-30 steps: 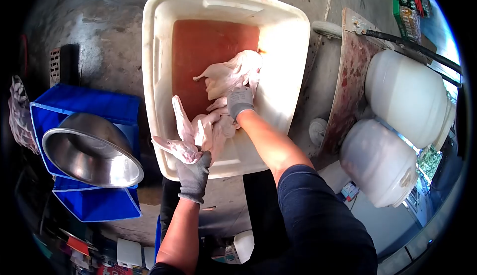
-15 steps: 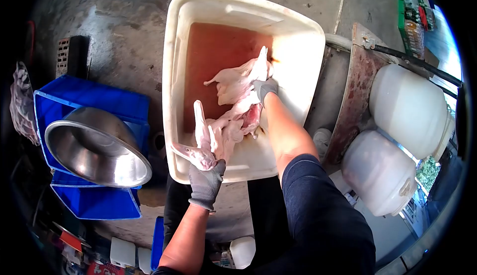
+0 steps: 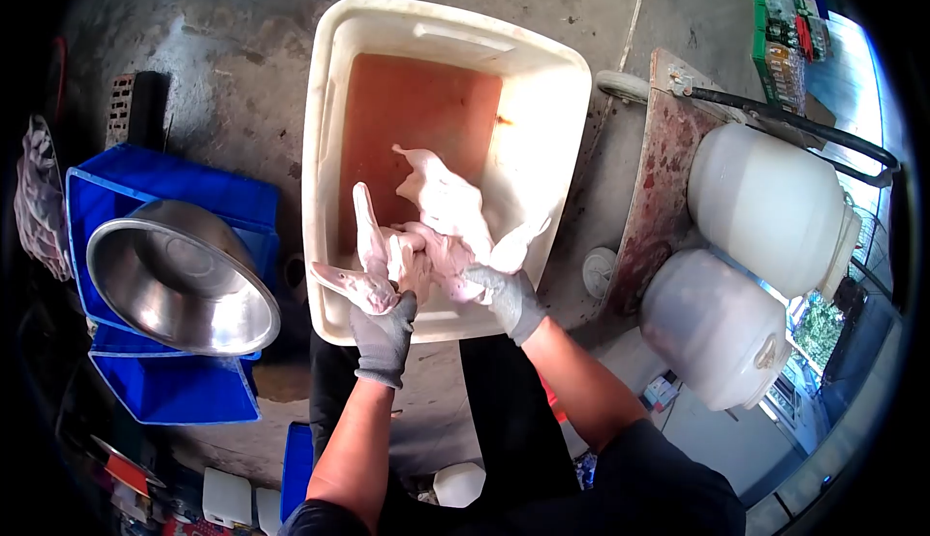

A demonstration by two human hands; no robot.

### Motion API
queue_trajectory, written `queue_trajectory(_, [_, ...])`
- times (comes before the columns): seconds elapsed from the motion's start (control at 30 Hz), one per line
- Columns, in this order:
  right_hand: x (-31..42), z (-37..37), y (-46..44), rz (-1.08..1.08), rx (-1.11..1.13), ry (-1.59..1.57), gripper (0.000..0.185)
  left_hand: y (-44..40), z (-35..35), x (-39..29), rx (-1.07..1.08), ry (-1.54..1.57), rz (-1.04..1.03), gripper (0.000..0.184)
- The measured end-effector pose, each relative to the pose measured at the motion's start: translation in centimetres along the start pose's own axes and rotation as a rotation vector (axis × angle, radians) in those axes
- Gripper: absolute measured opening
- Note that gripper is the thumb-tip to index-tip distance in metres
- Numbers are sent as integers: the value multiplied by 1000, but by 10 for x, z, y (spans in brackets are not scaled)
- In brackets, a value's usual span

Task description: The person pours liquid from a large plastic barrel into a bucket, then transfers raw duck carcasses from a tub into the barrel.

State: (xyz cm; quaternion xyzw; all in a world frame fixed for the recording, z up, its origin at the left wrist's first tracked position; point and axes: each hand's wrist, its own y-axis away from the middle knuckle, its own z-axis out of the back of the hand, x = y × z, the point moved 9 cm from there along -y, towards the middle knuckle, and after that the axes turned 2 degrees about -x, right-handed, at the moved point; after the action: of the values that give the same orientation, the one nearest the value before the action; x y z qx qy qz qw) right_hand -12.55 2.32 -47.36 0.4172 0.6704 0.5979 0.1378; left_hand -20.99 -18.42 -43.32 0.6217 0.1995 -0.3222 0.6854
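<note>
Over the near part of a white plastic tub [image 3: 325, 148] with reddish liquid in its bottom, I hold pale plucked poultry [image 3: 441, 197]. My left hand [image 3: 385, 337], in a grey glove, is closed round the carcass near a head with a bill [image 3: 358, 287]. Gloved as well, my right hand [image 3: 506, 301] grips the right end of the poultry near the tub's front edge. Another pale, pointed part stands up at the left. The bodies overlap, so I cannot tell where one stops.
At the left a steel bowl [image 3: 184, 279] rests on blue crates [image 3: 174, 391]. A board trolley [image 3: 651, 168] carries two whitish barrels [image 3: 765, 206] at the right. Bagged goods [image 3: 783, 42] stand at the top right.
My right hand has come back towards me from the middle of the tub, drawing the farther carcass nearer. My left hand keeps its hold near the head.
</note>
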Motion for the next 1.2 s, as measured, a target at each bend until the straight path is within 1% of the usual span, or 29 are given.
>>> queue_trajectory(0.03, [-9, 11, 16, 59, -26, 134, 31, 2, -2, -3, 24, -3, -27, 8])
queue_trajectory(0.07, [-2, -9, 45, 97, -53, 175, 25, 4, -2, -2, 23, 6, -25, 8])
queue_trajectory(0.1, [-10, -11, 55, 120, 19, 173, 22, 6, -3, -3, 25, -2, -53, 7])
queue_trajectory(0.17, [-24, -1, 73, 298, 31, 437, 15, 12, -3, -5, 24, -27, -106, 8])
queue_trajectory(0.23, [-7, -15, 99, 377, -1, 576, 15, 14, -1, -5, 15, -37, -118, 8])
queue_trajectory(0.27, [5, -21, 110, 341, -42, 550, 14, 18, -1, -5, 15, -53, -125, 9])
queue_trajectory(0.3, [15, -25, 117, 306, -82, 499, 14, 20, 0, 2, 1, 52, -35, 11])
queue_trajectory(0.33, [15, -26, 122, 203, -102, 201, 15, 21, 0, 5, 5, 57, -37, 11])
queue_trajectory(0.37, [16, -20, 124, 209, -102, 204, 15, 18, 4, 6, -24, 70, -74, 13])
queue_trajectory(0.43, [5, -12, 126, 106, -6, -29, 18, 18, 7, 7, -56, 96, -130, 15])
queue_trajectory(0.47, [7, -19, 136, 99, -5, -26, 18, 24, 8, 4, -62, 96, -124, 15])
queue_trajectory(0.53, [22, -27, 165, 160, -126, 85, 19, 39, 6, -8, -16, 69, -112, 15])
queue_trajectory(0.57, [16, -29, 172, 111, -19, 1, 23, 43, 4, 0, 57, 6, -110, 18])
queue_trajectory(0.6, [25, -34, 186, 119, -9, -3, 23, 51, 8, -4, 54, 2, -122, 18])
queue_trajectory(0.67, [51, -45, 216, 230, -46, 70, 29, 76, 4, -20, 137, -340, -317, 23])
queue_trajectory(0.7, [62, -52, 233, 261, -76, 56, 31, 89, 3, -30, 148, -268, -345, 27])
queue_trajectory(0.73, [56, -46, 244, 203, -124, 23, 29, 103, 6, -31, 92, -73, -274, 23])
queue_trajectory(0.77, [63, -45, 256, 239, -121, 93, 27, 114, 5, -41, 115, -150, -362, 22])
queue_trajectory(0.8, [71, -46, 268, 276, -116, 163, 24, 128, 4, -65, 137, -228, -453, 22])
queue_trajectory(0.83, [78, -54, 280, 293, -17, 172, 25, 136, 9, -69, 142, -82, -277, 21])
queue_trajectory(0.87, [81, -58, 289, 275, -2, 84, 25, 150, 12, -100, 131, -69, -286, 22])
queue_trajectory(0.93, [88, -66, 315, 265, 9, 19, 26, 174, 17, -132, 135, -102, -308, 22])
queue_trajectory(0.97, [94, -65, 328, 278, -5, 58, 25, 185, 20, -146, 143, -118, -308, 23])
queue_trajectory(1.0, [92, -67, 333, 301, 102, 36, 25, 201, 22, -169, 163, -134, -284, 23])
queue_trajectory(1.03, [97, -61, 340, 425, 57, 175, 18, 218, 29, -183, 122, -78, -160, 22])
queue_trajectory(1.07, [111, -74, 358, 431, 104, 144, 17, 221, 35, -181, 112, -49, -187, 24])
queue_trajectory(1.13, [140, -98, 394, 439, 198, 81, 17, 250, 41, -217, 83, 73, -139, 30])
queue_trajectory(1.17, [141, -90, 391, 533, 179, 142, 18, 272, 37, -240, 91, 226, -106, 36])
queue_trajectory(1.2, [152, -90, 402, 592, 131, 149, 20, 274, 39, -246, 119, 314, -180, 40])
